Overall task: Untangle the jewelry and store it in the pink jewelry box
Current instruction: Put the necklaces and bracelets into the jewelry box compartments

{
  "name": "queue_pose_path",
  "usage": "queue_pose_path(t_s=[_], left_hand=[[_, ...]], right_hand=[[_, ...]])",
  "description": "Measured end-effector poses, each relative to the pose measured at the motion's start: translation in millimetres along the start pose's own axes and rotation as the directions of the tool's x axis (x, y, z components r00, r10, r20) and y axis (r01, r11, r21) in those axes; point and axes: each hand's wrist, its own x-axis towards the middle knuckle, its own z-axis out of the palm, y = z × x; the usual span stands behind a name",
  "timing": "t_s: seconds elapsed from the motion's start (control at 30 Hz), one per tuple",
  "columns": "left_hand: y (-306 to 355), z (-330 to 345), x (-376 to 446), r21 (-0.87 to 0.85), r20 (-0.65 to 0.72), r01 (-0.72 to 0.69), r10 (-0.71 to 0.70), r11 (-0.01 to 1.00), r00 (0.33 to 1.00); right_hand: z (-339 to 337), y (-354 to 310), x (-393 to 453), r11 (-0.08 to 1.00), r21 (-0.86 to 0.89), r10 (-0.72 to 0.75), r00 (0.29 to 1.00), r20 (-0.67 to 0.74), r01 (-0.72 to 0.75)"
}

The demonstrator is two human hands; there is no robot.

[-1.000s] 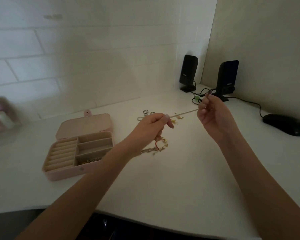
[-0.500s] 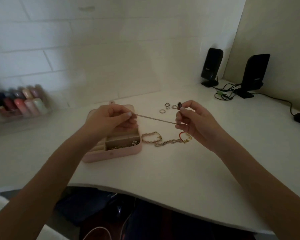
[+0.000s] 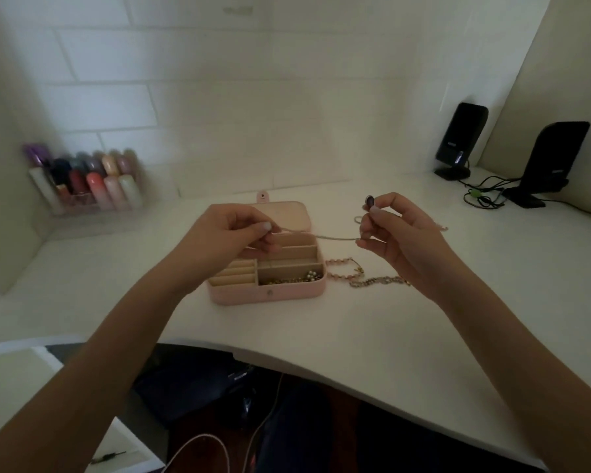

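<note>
Two hands up over the white desk [image 3: 372,336], both yours, with a thin silvery chain [image 3: 335,237] stretched nearly straight between them. Left hand [image 3: 226,240] pinches the chain's left end between thumb and forefinger, other fingers curled under, hovering above the far-left part of the pink jewelry box [image 3: 270,291]. Right hand [image 3: 403,240] pinches the right end at its lower fingers; thumb and forefinger up top also hold a small dark round piece [image 3: 369,200], glossy, detail too blurred to call. Box sits open on the desk, rounded-corner rectangle, matte pink shell, lid laid flat on the far side with a small snap tab [image 3: 262,196] sticking out. Inside is beige lining: ribbed ring rolls on the left, three long slots on the right. Nearest slot holds a heap of beaded jewelry [image 3: 297,277], mixed pearl-like and metallic beads. Right of the box, on the desk, lies a pink bead strand [image 3: 342,262] tangled with a sparkly gold-toned link chain [image 3: 376,281], partly hidden behind your right wrist. Far left: a clear rack of rounded bottles [image 3: 89,179], pastel and dark caps, blurred. Far right: two black speakers [image 3: 461,141], smooth and upright, with a loose bundle of black cable [image 3: 481,196] between their bases.
</note>
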Motion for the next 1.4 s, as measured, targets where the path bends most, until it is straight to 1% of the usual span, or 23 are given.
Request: queue_pose_path(t_s=[0.07, 0.13, 0.17, 0.2, 0.27, 0.37, 0.43, 0.47, 0.5, 0.57, 0.6, 0.67, 0.73, 0.8, 0.87, 0.97, 1.03, 1.1, 1.2, 1.3, 1.37, 1.4], left_hand=[[-4.4, 1.1, -1.9, 0.105, 0.047, 0.004, -0.009, 0.994, 0.999], [-9.5, 3.2, -3.2, 0.328, 0.115, -0.038, 0.0, 0.944, 0.993], [-10.8, 4.6, -3.1, 0.405, 0.13, -0.064, 0.011, 0.912, 0.991], [-11.1, 6.0, -2.3, 0.426, 0.133, -0.075, 0.019, 0.902, 0.991], [-8.8, 11.8, 0.2, 0.347, 0.144, -0.072, 0.023, 0.935, 0.989], [-2.3, 26.9, 1.7, 0.114, 0.173, -0.061, 0.041, 0.992, 0.984], [-1.9, 32.4, 0.8, 0.005, 0.111, -0.062, 0.061, 0.998, 0.992], [-3.6, 30.8, 1.2, -0.02, 0.069, -0.052, 0.053, 0.998, 0.996], [-5.3, 27.8, 0.6, -0.013, 0.029, -0.046, 0.047, 0.999, 0.998], [-7.8, 20.2, -1.8, 0.083, -0.028, -0.051, 0.054, 0.995, 0.998], [-9.4, 17.4, -2.4, 0.14, -0.05, -0.057, 0.065, 0.989, 0.997], [-13.7, 16.8, -4.5, 0.305, -0.057, -0.076, 0.097, 0.949, 0.994], [-19.7, 21.0, -6.5, 0.518, -0.006, -0.109, 0.13, 0.848, 0.991], [-23.5, 23.8, -7.9, 0.645, 0.041, -0.134, 0.141, 0.753, 0.989], [-25.5, 23.9, -8.3, 0.703, 0.06, -0.146, 0.146, 0.697, 0.987], [-26.9, 23.1, -4.9, 0.736, 0.092, -0.17, 0.153, 0.655, 0.984], [-26.0, 22.7, -2.8, 0.749, 0.11, -0.176, 0.143, 0.639, 0.984], [-26.0, 21.7, 0.0, 0.764, 0.129, -0.18, 0.127, 0.619, 0.983], [-24.3, 20.7, 3.1, 0.777, 0.163, -0.185, 0.092, 0.602, 0.982], [-24.1, 20.9, 5.1, 0.781, 0.193, -0.194, 0.067, 0.594, 0.979], [-23.7, 21.5, 4.4, 0.759, 0.174, -0.188, 0.084, 0.623, 0.981], [-23.1, 23.2, 3.5, 0.743, 0.157, -0.193, 0.113, 0.641, 0.981]], right_hand=[[6.3, -0.2, 2.2, 1.0, -0.013, -0.003, 1.0, 0.005, 0.003], [13.3, -0.9, 4.4, 1.0, -0.019, -0.002, 1.0, 0.012, 0.003], [17.9, -1.1, 5.7, 1.0, -0.014, -0.003, 1.0, 0.021, 0.003], [23.3, -1.4, 6.7, 1.0, -0.004, -0.006, 0.999, 0.037, 0.006], [38.1, -0.3, 8.5, 1.0, 0.014, -0.009, 0.996, 0.088, 0.008], [63.2, 2.8, 10.7, 1.0, -0.006, -0.01, 0.985, 0.17, 0.011], [69.5, 4.8, 13.2, 0.995, -0.092, -0.035, 0.989, 0.142, 0.048], [67.8, 5.2, 14.3, 0.981, -0.177, -0.058, 0.993, 0.098, 0.075], [63.5, 6.3, 14.8, 0.952, -0.291, -0.082, 0.996, 0.041, 0.09], [51.1, 11.5, 13.9, 0.858, -0.511, -0.105, 0.992, -0.073, 0.054], [45.4, 16.0, 12.7, 0.807, -0.591, -0.097, 0.99, -0.103, 0.017], [39.7, 27.8, 7.9, 0.706, -0.707, -0.056, 0.992, -0.111, -0.04], [38.8, 38.5, 1.6, 0.597, -0.801, -0.044, 0.995, -0.094, -0.05], [38.5, 43.8, -3.7, 0.505, -0.862, -0.05, 0.996, -0.077, -0.041], [39.4, 45.7, -6.6, 0.452, -0.891, -0.044, 0.997, -0.064, -0.038], [44.1, 47.9, -7.1, 0.41, -0.911, -0.036, 0.997, -0.067, -0.047], [46.4, 49.2, -6.1, 0.43, -0.898, -0.004, 0.994, -0.105, -0.093], [47.4, 49.7, -4.7, 0.495, -0.856, 0.043, 0.989, -0.143, -0.146], [48.3, 51.6, -3.9, 0.566, -0.806, 0.076, 0.984, -0.159, -0.173], [45.1, 52.4, -2.9, 0.65, -0.74, 0.068, 0.983, -0.172, -0.174], [34.0, 45.1, 0.7, 0.689, -0.703, 0.029, 0.976, -0.216, -0.176], [24.1, 38.3, 3.5, 0.687, -0.705, -0.001, 0.971, -0.241, -0.174]])
